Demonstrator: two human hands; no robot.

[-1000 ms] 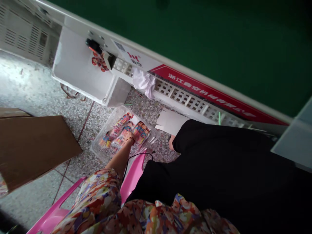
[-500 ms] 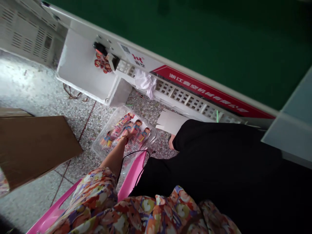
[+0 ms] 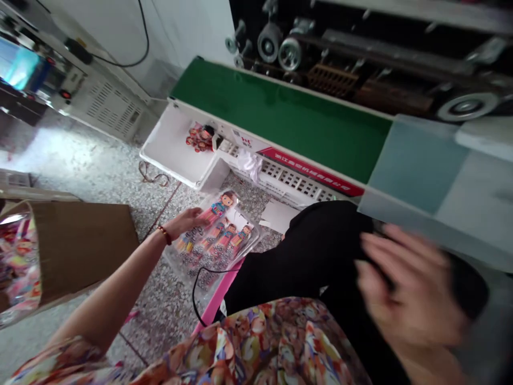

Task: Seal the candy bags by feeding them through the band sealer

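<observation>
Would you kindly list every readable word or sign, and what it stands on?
"浙江…机械有限公司": red strip along the green conveyor belt; middle characters blurred.
Logo, characters on white label: too blurred.
Lit screen, doll-print pack: nothing legible.

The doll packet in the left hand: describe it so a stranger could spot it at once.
Below the long green surface in this view is the clear tray. At its upper edge, the left hand holds the doll packet, which looks larger than the other packets.

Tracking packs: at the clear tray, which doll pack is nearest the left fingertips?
The doll pack showing highest, beside the left hand; the other packs in the clear tray show lower.
</observation>
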